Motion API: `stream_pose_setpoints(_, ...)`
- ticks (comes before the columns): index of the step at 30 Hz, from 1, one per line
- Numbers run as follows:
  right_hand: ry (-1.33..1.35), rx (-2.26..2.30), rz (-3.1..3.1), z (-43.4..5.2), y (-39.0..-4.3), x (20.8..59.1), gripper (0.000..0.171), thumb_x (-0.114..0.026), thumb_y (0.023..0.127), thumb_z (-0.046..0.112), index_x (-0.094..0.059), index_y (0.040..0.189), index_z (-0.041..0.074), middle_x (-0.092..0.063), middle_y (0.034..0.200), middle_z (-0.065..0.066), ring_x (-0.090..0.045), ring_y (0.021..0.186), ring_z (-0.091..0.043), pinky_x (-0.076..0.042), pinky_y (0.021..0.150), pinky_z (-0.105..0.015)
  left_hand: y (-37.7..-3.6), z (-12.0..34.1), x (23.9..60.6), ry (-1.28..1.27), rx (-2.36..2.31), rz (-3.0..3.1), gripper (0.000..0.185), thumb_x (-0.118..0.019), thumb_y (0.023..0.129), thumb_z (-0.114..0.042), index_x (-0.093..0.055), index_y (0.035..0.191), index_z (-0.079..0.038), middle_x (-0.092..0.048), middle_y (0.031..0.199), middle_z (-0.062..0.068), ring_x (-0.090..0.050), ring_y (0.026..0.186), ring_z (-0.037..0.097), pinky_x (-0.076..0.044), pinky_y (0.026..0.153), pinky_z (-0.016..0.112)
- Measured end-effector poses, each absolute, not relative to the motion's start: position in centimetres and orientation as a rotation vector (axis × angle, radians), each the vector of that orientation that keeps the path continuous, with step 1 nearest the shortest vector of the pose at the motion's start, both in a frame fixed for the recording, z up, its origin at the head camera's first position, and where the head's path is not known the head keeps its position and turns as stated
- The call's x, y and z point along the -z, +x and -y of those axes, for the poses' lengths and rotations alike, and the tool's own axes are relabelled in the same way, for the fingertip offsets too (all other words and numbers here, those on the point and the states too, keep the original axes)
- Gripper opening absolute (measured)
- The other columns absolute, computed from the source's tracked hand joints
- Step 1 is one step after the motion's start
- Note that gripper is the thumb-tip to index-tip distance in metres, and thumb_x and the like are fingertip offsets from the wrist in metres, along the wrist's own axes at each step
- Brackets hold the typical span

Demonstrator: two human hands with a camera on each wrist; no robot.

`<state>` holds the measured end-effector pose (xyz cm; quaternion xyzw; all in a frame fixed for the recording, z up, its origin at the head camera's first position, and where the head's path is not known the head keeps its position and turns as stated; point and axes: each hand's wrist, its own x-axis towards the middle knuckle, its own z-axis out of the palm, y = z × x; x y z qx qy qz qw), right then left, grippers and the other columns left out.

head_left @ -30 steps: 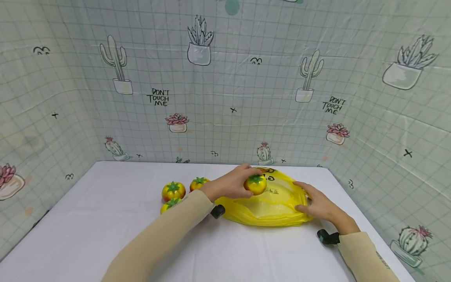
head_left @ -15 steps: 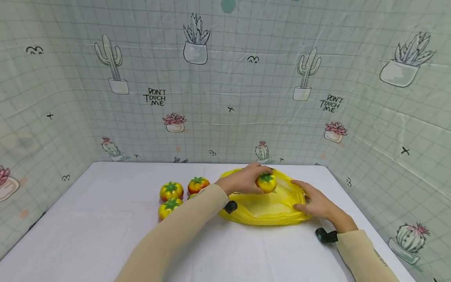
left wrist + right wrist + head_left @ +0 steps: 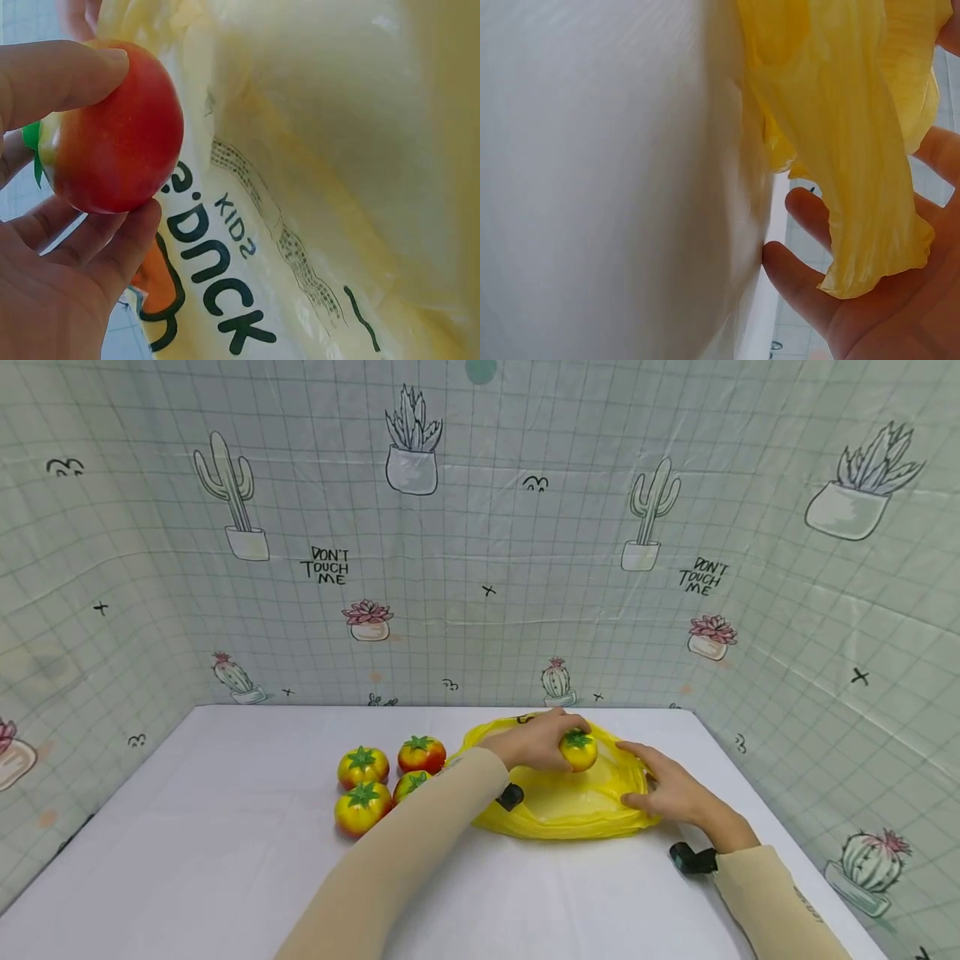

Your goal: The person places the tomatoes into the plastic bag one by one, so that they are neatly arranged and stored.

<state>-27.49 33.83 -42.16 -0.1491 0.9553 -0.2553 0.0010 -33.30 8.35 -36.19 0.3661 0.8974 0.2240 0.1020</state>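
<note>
A red-and-yellow tomato with a green star-shaped top is in my left hand, above the mouth of a yellow plastic bag. In the left wrist view, the thumb lies on one side of the tomato and the fingers support the other, with printed bag plastic behind. My right hand is at the bag's right side, thumb and fingers spread apart and touching its edge. A strip of the bag hangs across the right palm in the right wrist view, hiding part of the fingers.
Several similar tomatoes sit grouped left of the bag, one partly hidden by the left sleeve. They stand on a white-covered table. Patterned cloth walls rise behind the table and on both sides.
My left hand has moved right with the tomato, further over the bag's opening. More of the grouped tomatoes now shows beside the sleeve. My right hand has hardly moved.
</note>
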Motion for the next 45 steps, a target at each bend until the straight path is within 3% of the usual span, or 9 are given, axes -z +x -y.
stream_pose_setpoints(21,-0.500,0.825,-2.999,-33.8,-27.3,42.4,0.080,-0.073,0.079,0.030,-0.034,0.147,0.013,-0.036,0.148,-0.017,-0.033,0.133,-0.041,-0.027,0.103,-0.063,-33.9,-10.5,38.4,1.039,-0.555,-2.680,0.059,-0.076,0.082,-0.027,-0.050,0.135,-0.029,-0.045,0.138,-0.004,-0.039,0.126,0.016,-0.037,0.103,0.036)
stream_pose_setpoints(45,-0.473,0.796,-3.002,-33.9,-27.4,42.1,0.080,-0.073,0.078,0.033,-0.035,0.146,0.014,-0.036,0.147,-0.017,-0.035,0.131,-0.041,-0.027,0.102,-0.064,-33.7,-11.0,38.0,0.973,-0.575,-2.693,0.061,-0.077,0.081,-0.030,-0.050,0.136,-0.030,-0.043,0.139,-0.003,-0.040,0.126,0.016,-0.038,0.104,0.037)
